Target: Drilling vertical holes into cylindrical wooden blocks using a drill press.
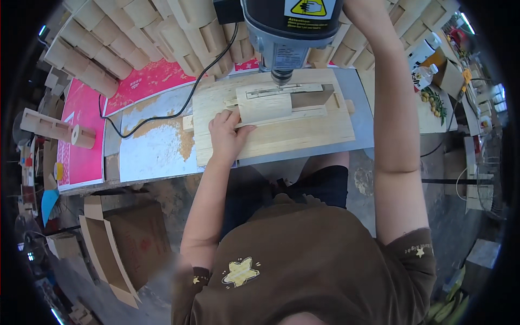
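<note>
A pale wooden cylinder lies in a wooden jig on a flat board, under a drill press. Its chuck sits over the cylinder's far side, where a slotted strip runs lengthwise. My left hand grips the cylinder's left end, fingers curled over it and thumb on the near side. Up beside the drill press's right side reaches my right arm. Only part of my right hand shows at the top edge, with its fingers hidden. Whether a bit touches the wood I cannot make out.
Stacked wooden cylinders line the back of the table. A black cable loops across its left part, over scattered sawdust. More grooved cylinders lie at the far left. An open cardboard box stands on the floor.
</note>
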A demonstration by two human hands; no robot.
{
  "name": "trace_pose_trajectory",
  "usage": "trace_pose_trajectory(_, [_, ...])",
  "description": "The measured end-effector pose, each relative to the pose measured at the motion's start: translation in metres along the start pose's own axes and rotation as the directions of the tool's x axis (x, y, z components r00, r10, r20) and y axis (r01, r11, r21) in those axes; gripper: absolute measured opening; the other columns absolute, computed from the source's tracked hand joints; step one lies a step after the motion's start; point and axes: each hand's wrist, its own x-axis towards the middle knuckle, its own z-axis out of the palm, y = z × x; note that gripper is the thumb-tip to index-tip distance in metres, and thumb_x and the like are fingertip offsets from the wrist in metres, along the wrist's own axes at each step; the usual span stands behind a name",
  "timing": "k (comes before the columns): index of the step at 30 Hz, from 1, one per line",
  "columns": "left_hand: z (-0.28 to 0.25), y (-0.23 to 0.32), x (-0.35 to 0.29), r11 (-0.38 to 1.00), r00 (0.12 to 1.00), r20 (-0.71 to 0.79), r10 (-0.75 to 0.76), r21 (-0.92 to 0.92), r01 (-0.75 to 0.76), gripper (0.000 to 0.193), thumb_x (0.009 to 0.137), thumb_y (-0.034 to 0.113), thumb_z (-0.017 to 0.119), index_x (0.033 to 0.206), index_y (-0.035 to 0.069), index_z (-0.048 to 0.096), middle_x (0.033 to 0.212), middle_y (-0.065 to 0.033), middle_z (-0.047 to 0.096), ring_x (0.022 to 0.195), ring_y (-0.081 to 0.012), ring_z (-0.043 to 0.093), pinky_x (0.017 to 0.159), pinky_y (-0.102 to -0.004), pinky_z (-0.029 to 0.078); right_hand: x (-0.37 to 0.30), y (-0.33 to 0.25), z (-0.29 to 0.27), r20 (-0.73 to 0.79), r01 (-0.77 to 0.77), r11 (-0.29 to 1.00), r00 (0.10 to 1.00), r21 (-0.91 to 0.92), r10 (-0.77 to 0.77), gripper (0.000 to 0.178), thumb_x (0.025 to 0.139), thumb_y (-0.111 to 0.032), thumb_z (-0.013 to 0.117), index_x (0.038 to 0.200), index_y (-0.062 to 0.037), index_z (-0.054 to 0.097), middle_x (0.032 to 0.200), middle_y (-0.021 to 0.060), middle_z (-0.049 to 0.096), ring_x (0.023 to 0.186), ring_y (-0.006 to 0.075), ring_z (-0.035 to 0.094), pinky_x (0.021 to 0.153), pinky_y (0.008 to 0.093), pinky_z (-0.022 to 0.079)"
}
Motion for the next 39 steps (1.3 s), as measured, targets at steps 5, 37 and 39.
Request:
trace_pose_trajectory(5, [0.004, 0.004, 0.002, 1.0, 1.0, 0.001, -0.004, -0.009, 0.004, 0.051, 0.061, 0.025, 0.078, 0.108, 0.013, 0.062, 0.077, -0.0016, 0.05, 0.079, -0.0214, 0.05, 0.076, -0.0364, 0.034, -0.059, -0.035, -0.036, 0.015, 0.007, 0.866, 1.0, -0.501, 0.001, 0.025, 0.092, -0.023, 0.054, 0.097, -0.0004, 0.063, 0.069, 0.0054, 0.056, 0.063, 0.0117, 0.05, 0.059, 0.0256, 0.042])
trace_pose_trajectory(37, [0.027, 0.041, 0.014, 0.996, 1.0, 0.005, 0.018, 0.085, -0.018, 0.053, 0.063, 0.027, 0.077, 0.112, 0.012, 0.06, 0.081, -0.0019, 0.053, 0.084, -0.0226, 0.052, 0.081, -0.0392, 0.03, 0.015, 0.014, -0.011, -0.047, -0.126, 0.954, 0.992, -0.27, 0.117, 0.036, 0.089, -0.025, 0.046, 0.075, 0.0054, 0.059, 0.066, 0.0218, 0.057, 0.062, 0.0321, 0.058, 0.06, 0.0397, 0.044])
trace_pose_trajectory(39, [0.026, 0.041, 0.013, 0.997, 1.0, -0.008, 0.018, 0.081, -0.017, 0.053, 0.064, 0.027, 0.077, 0.111, 0.012, 0.06, 0.081, -0.002, 0.053, 0.084, -0.0226, 0.051, 0.082, -0.0398, 0.03, 0.001, 0.002, -0.015, -0.049, -0.116, 0.973, 0.993, -0.2, 0.108, 0.036, 0.089, -0.025, 0.046, 0.074, 0.0055, 0.058, 0.064, 0.0214, 0.056, 0.059, 0.0309, 0.057, 0.058, 0.0398, 0.043])
